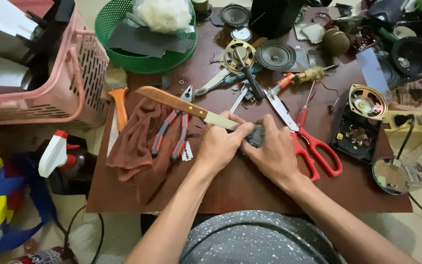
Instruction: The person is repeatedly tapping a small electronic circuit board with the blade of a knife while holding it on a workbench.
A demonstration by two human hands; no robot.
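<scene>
knife on pad, both hands closed at desk centre

left hand (218, 146) is clenched on the knife (186, 106), gripping over the blade, wooden handle sticking out up-left. right hand (269, 154) is clenched on a small dark pad (256, 136), looks like a scouring pad or abrasive block, pinned between the two hands on the desk (240, 188).

doing it well, my read:
- keep the pad flat on the desk so it doesn't skid
- fingers of the left hand sit on the blade itself; keep them on the spine side, off the edge
- short even strokes, steady angle
- scissors (313, 146) are touching the right hand's side; they'd be better nudged away for elbow room

nearby: pliers (174, 132) on a brown rag (137, 146) just left of the left hand, screwdriver (250, 78) and small speakers (275, 55) further up, green basket (142, 58) and pink basket (74, 83) at the far left.

hard to tell:
- blade tip and edge are hidden under the hands; can't say which side faces the pad
- pad mostly covered, material unclear
- whether blade and pad actually touch: cannot tell
- forearms cut off at the bottom of the view
</scene>
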